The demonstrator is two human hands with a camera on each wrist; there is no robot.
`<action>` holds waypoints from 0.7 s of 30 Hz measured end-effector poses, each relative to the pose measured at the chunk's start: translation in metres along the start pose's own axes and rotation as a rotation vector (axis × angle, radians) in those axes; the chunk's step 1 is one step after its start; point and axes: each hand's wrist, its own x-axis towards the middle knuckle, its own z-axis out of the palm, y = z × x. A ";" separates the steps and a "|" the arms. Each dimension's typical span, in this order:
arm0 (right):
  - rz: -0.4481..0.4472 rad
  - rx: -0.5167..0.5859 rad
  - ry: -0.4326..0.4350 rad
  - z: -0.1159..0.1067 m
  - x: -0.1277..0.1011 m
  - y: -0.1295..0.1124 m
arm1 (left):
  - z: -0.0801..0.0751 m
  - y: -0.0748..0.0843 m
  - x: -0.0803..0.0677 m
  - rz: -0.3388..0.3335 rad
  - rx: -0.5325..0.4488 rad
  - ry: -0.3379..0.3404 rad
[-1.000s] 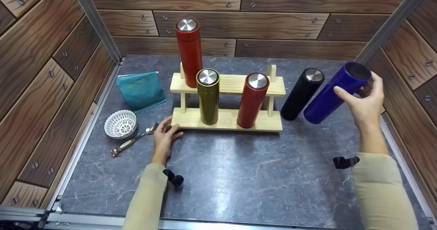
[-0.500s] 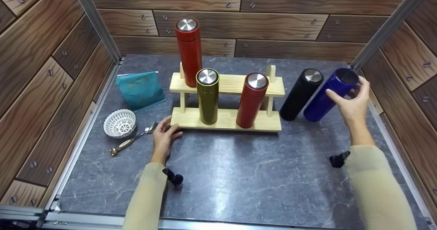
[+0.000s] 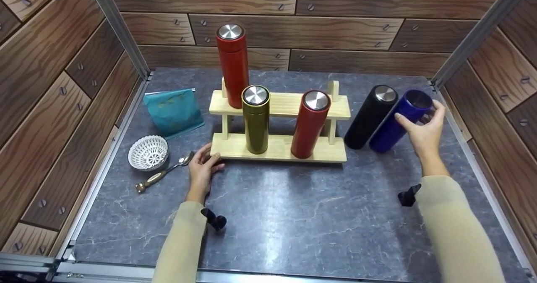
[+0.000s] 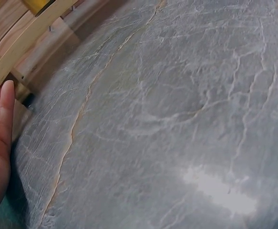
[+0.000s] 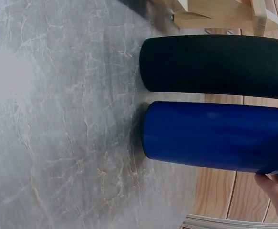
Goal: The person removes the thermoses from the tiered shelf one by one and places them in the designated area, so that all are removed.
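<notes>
My right hand [image 3: 424,132] grips a blue thermos bottle [image 3: 388,132] near its dark round top, thumb on the near left side. The bottle stands upright on the table, close beside a black thermos bottle [image 3: 366,121] with a silver lid disc; a narrow gap between them shows in the right wrist view. My left hand [image 3: 201,168] holds the front left corner of a two-tier wooden rack [image 3: 279,145]. On the rack's lower tier stand a gold-green bottle [image 3: 256,123] and a red bottle [image 3: 309,127]. A taller-looking red bottle [image 3: 234,71] stands on the upper tier's left.
Left of the rack are a teal pouch [image 3: 175,111], a white woven basket [image 3: 133,159] and a spoon [image 3: 163,174] with an ornate handle. Wood-patterned walls [image 3: 344,31] and metal rails [image 3: 121,27] enclose the grey marbled table [image 3: 310,216].
My right hand has moved the blue bottle left and closer to the black bottle, its top coming lower in the head view. The left hand stays at the rack corner.
</notes>
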 end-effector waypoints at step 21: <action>0.077 0.087 -0.018 0.002 -0.005 -0.004 | 0.000 0.002 0.000 -0.011 0.010 0.018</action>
